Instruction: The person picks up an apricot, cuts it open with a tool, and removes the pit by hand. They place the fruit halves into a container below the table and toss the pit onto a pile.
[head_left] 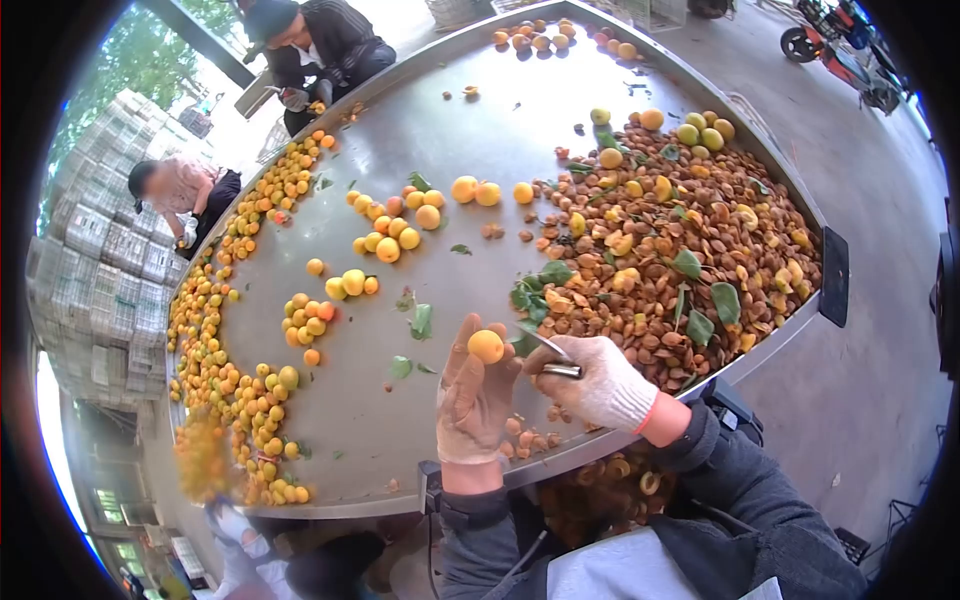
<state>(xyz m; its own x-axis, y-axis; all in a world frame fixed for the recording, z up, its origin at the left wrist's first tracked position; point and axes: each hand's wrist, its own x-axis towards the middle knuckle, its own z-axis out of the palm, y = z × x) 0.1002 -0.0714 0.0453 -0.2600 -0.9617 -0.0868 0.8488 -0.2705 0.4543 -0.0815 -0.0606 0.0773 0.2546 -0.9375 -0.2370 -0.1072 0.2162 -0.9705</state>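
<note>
My left hand [472, 400], in a worn white glove, holds a yellow-orange apricot [486, 346] at its fingertips above the near rim of the big round metal table [450, 190]. My right hand [600, 380], also gloved, grips a small knife [552, 352] whose blade points toward the apricot. A large pile of brown apricot pits [660, 270], mixed with leaves and fruit pieces, lies just beyond my right hand. A few pits lie on the table under my hands.
Whole apricots [390, 235] lie in loose clusters mid-table and in a dense band [225, 370] along the left rim. Two other people [320, 45] work at the far left edge. Stacked crates [105, 260] stand left. A container of cut apricots [610, 490] sits below my hands.
</note>
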